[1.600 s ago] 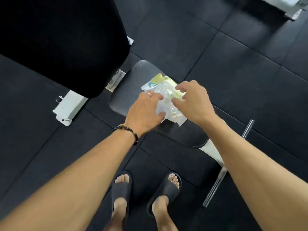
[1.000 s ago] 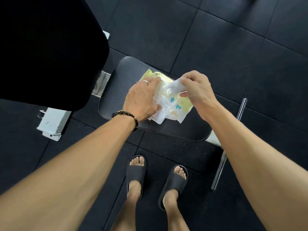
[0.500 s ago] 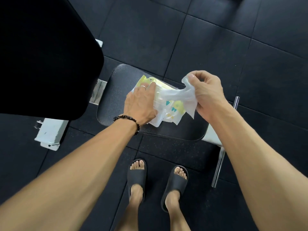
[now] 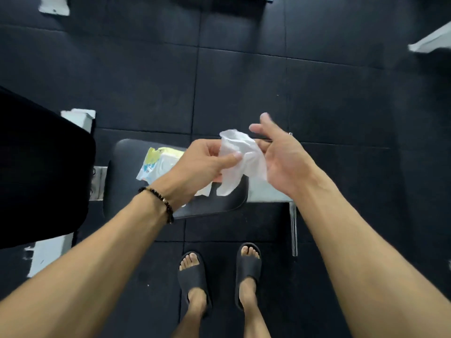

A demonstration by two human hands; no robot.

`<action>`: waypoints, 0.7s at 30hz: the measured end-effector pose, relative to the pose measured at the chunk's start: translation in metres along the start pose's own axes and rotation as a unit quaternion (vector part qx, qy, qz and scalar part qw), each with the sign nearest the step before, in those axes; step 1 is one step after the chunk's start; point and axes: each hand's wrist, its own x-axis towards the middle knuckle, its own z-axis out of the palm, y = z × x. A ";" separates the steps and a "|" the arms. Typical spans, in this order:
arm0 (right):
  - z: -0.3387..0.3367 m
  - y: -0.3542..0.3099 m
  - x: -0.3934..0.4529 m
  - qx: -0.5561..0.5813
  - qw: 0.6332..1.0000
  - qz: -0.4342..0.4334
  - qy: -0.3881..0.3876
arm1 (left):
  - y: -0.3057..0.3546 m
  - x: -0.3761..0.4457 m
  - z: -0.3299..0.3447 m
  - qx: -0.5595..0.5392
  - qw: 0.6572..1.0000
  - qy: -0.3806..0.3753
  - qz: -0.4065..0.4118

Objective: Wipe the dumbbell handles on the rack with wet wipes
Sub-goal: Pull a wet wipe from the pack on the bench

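Black pad at far left: a large dark upholstered pad (image 4: 41, 167) fills the left edge, with white frame parts (image 4: 50, 252) showing beside and below it.
Bench seat: a smaller black seat pad (image 4: 127, 181) lies on the dark rubber floor tiles (image 4: 146, 81), ahead of the person's feet in black slides (image 4: 192, 272).
Wipe pack: the yellow-and-white wet wipe pack (image 4: 156, 164) rests on the seat pad, partly hidden behind the left wrist; no hand is on it.
Left hand: the left hand (image 4: 197, 164) pinches the wet wipe (image 4: 241, 162) between thumb and curled fingers; a beaded bracelet (image 4: 161, 203) sits on that wrist.
Wet wipe: white, crumpled, hanging loose in the air between the two hands, above the near corner of the seat.
Right hand: the right hand (image 4: 280, 162) is just beside the wipe, fingers spread and relaxed, palm turned toward it; whether it touches the sheet I cannot tell.
Dumbbells and rack: not in view.
Step in hand: judged as readying a drawn wipe, before any wiping.
Next move: likely calls for spreading or folding the sheet into a pad, then turning to find the rack and closing the wipe around a handle.
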 end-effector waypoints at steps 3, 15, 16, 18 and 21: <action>-0.047 0.011 -0.027 0.095 0.995 0.026 -0.023 | 0.018 0.002 0.035 -0.074 0.996 -0.033 -0.036; -0.213 0.064 -0.163 0.230 0.965 -0.058 0.108 | 0.040 -0.013 0.228 0.064 0.988 -0.130 -0.052; -0.228 0.068 -0.176 0.232 0.967 -0.049 0.090 | 0.039 -0.016 0.251 0.078 0.984 -0.151 -0.048; -0.270 0.078 -0.212 0.220 0.972 -0.057 0.066 | 0.039 -0.030 0.309 0.118 0.976 -0.179 -0.039; -0.340 0.097 -0.270 0.129 0.979 -0.090 0.130 | 0.037 -0.054 0.397 0.192 0.968 -0.162 0.011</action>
